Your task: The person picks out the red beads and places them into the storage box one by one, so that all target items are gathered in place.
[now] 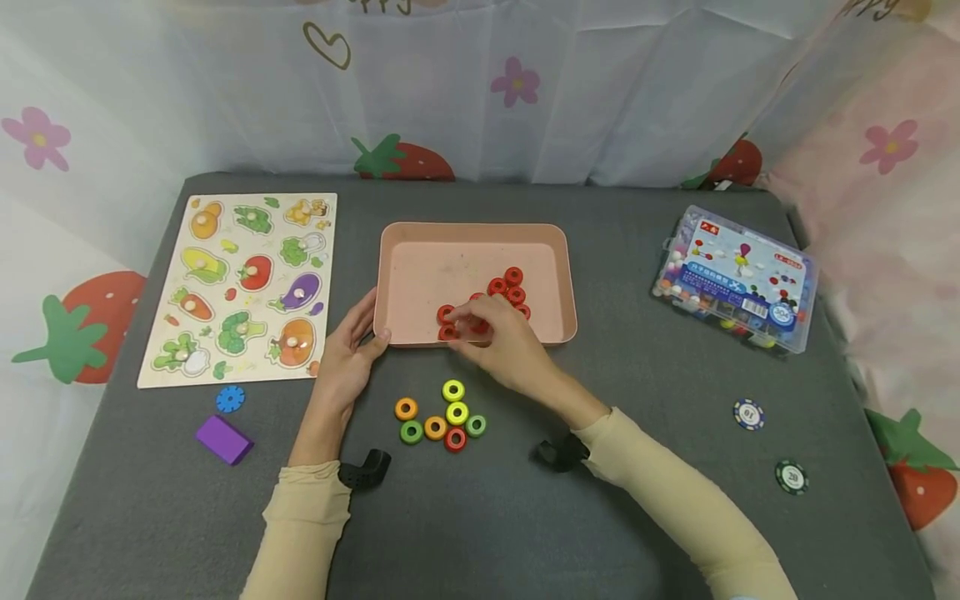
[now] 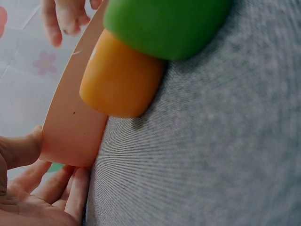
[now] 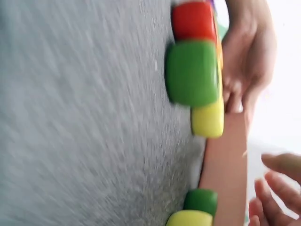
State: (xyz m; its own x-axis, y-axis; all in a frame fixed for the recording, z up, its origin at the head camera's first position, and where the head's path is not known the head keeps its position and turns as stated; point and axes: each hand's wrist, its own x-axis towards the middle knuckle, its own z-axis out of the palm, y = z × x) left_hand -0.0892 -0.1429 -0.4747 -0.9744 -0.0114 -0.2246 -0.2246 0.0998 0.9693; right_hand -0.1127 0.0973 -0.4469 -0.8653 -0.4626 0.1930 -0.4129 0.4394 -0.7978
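Note:
My left hand [image 1: 346, 367] holds the front left corner of a pink tray [image 1: 427, 250], thumb at the front wall and fingers along the left side. In the left wrist view, the thumb and fingers [image 2: 75, 193] meet that corner. My right hand [image 1: 502, 342] is over the front of the tray, above several red rings [image 1: 515, 295] and partly hiding them. The right wrist view shows the thumb and fingers [image 3: 284, 165] apart, with nothing visible between them. In front of the tray lie several loose rings: orange [image 1: 406, 408], yellow [image 1: 457, 413], green [image 1: 411, 432] and one red ring [image 1: 455, 440].
A vegetable puzzle board [image 1: 240, 333] lies on the left, with a blue disc [image 1: 230, 398] and a purple block [image 1: 224, 439] near its front. A clear box of beads [image 1: 738, 279] sits at the back right. Two poker chips [image 1: 748, 414] lie closer on the right.

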